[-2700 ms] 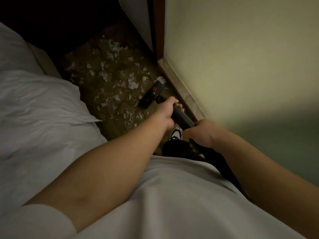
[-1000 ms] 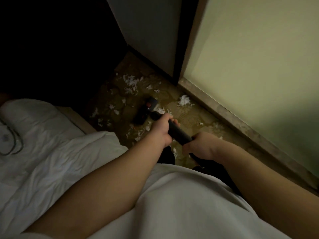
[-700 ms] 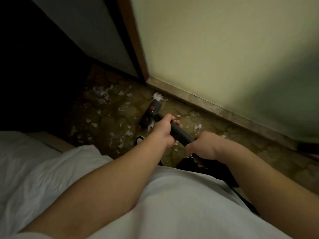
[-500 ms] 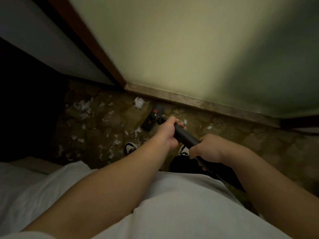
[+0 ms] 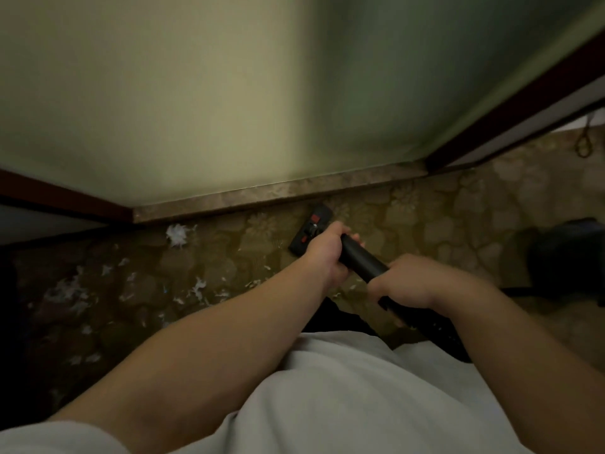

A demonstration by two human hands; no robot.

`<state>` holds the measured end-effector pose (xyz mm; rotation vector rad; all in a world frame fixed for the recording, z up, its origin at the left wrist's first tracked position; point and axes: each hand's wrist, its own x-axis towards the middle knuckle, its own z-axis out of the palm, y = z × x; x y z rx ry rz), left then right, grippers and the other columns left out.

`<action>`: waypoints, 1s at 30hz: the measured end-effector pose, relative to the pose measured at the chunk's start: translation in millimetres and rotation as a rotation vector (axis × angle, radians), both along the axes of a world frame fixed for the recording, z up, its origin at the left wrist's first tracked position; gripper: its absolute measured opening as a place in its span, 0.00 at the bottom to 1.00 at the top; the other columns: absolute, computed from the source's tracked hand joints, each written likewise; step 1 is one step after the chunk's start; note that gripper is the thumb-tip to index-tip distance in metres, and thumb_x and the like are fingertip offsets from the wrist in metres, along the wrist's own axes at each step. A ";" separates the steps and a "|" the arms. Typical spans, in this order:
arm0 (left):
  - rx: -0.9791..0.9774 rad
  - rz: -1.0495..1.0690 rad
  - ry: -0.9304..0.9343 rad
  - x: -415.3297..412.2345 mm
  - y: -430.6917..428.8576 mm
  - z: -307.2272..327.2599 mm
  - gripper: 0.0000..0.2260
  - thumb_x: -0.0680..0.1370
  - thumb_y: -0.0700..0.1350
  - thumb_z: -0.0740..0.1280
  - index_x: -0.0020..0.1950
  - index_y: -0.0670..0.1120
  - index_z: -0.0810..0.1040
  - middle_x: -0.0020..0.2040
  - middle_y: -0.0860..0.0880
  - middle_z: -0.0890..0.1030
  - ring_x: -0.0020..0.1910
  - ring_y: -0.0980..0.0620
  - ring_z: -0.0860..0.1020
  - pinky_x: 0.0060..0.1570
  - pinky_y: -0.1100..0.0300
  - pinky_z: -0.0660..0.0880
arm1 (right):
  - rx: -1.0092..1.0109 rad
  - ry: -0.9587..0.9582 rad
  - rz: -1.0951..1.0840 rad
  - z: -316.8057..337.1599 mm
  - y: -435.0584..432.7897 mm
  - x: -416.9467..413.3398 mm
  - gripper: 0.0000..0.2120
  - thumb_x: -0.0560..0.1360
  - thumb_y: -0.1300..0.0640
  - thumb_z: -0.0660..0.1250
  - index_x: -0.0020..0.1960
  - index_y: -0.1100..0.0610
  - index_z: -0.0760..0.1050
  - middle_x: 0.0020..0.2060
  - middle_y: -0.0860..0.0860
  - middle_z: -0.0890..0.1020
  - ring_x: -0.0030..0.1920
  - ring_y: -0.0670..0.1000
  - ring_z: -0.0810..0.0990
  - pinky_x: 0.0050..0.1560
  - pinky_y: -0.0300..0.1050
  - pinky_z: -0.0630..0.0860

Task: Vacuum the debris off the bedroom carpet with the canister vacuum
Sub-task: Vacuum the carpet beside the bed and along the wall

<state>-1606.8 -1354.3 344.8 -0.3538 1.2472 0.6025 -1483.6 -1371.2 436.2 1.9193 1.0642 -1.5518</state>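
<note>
Both hands grip the black vacuum wand [image 5: 361, 262]. My left hand [image 5: 327, 253] is wrapped around it further down, my right hand [image 5: 406, 283] closer to my body. The black floor head [image 5: 309, 231] with red marks rests on the patterned brown carpet [image 5: 409, 221], close to the skirting board. White scraps of debris [image 5: 178, 235] lie on the carpet left of the head, with more scattered flecks [image 5: 199, 286] nearer me. A dark shape at the right edge [image 5: 566, 257] may be the canister; it is too dim to tell.
A pale wall [image 5: 229, 93] with a marble-like skirting board [image 5: 278, 191] runs across ahead. Dark wooden frames [image 5: 510, 103] stand at right and far left. A cord loop [image 5: 584, 142] lies on the carpet at top right. My white shirt fills the lower view.
The view has swung to the right: the bed has left the frame and the wall now faces me. The floor head has moved right along the skirting, away from the large white scrap.
</note>
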 end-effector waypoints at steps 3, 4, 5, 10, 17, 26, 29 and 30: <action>0.004 -0.024 -0.012 14.3 2.3 1.9 0.08 0.78 0.40 0.67 0.56 0.40 0.77 0.38 0.46 0.77 0.36 0.49 0.78 0.39 0.55 0.78 | -0.008 -0.005 -0.023 -0.5 -1.6 12.0 0.14 0.72 0.55 0.74 0.52 0.62 0.82 0.39 0.62 0.88 0.37 0.60 0.88 0.39 0.50 0.83; -0.001 -0.023 -0.012 15.3 2.6 1.8 0.09 0.78 0.40 0.67 0.57 0.40 0.77 0.39 0.45 0.78 0.37 0.49 0.78 0.39 0.55 0.78 | -0.008 -0.006 -0.028 -0.5 -1.2 12.4 0.14 0.70 0.55 0.74 0.52 0.62 0.81 0.40 0.62 0.88 0.38 0.62 0.88 0.41 0.52 0.83; -0.005 -0.020 -0.011 14.0 2.9 2.0 0.08 0.78 0.39 0.67 0.56 0.40 0.78 0.40 0.45 0.78 0.38 0.49 0.78 0.39 0.54 0.77 | -0.008 -0.008 -0.025 -0.5 -0.6 11.2 0.15 0.69 0.55 0.75 0.52 0.62 0.81 0.41 0.63 0.88 0.40 0.63 0.88 0.42 0.53 0.83; -0.014 0.076 -0.008 -15.7 -0.6 -3.8 0.05 0.77 0.39 0.68 0.52 0.40 0.78 0.37 0.46 0.77 0.38 0.49 0.77 0.40 0.55 0.78 | -0.026 -0.009 0.086 -0.8 7.2 -16.6 0.24 0.59 0.49 0.75 0.52 0.59 0.82 0.44 0.61 0.88 0.45 0.63 0.88 0.54 0.63 0.85; -0.015 0.274 0.074 -124.4 -15.9 -11.8 0.03 0.78 0.39 0.67 0.44 0.41 0.75 0.34 0.47 0.77 0.35 0.49 0.76 0.41 0.55 0.78 | -0.040 0.057 0.252 -16.0 19.6 -115.8 0.12 0.70 0.55 0.75 0.51 0.60 0.83 0.33 0.56 0.87 0.31 0.55 0.86 0.35 0.46 0.83; -0.019 0.511 0.163 -302.8 -70.9 -15.4 0.05 0.79 0.38 0.65 0.43 0.42 0.72 0.30 0.48 0.75 0.31 0.52 0.75 0.41 0.55 0.78 | 0.020 0.125 0.473 -40.2 -13.2 -288.4 0.15 0.69 0.51 0.73 0.52 0.57 0.83 0.38 0.56 0.88 0.37 0.57 0.89 0.47 0.54 0.88; -0.009 0.564 0.164 -356.8 -91.1 -21.4 0.06 0.79 0.38 0.65 0.43 0.42 0.72 0.29 0.49 0.74 0.31 0.53 0.74 0.42 0.55 0.78 | 0.066 0.117 0.600 -44.0 -28.3 -345.0 0.16 0.69 0.47 0.73 0.52 0.56 0.81 0.43 0.56 0.87 0.42 0.58 0.88 0.52 0.56 0.87; -0.005 0.586 0.161 -373.2 -98.0 -22.5 0.06 0.79 0.38 0.65 0.43 0.42 0.71 0.30 0.49 0.74 0.31 0.53 0.74 0.42 0.55 0.78 | 0.079 0.110 0.634 -45.0 -33.3 -362.3 0.16 0.70 0.47 0.73 0.52 0.56 0.81 0.43 0.56 0.86 0.42 0.57 0.87 0.50 0.53 0.86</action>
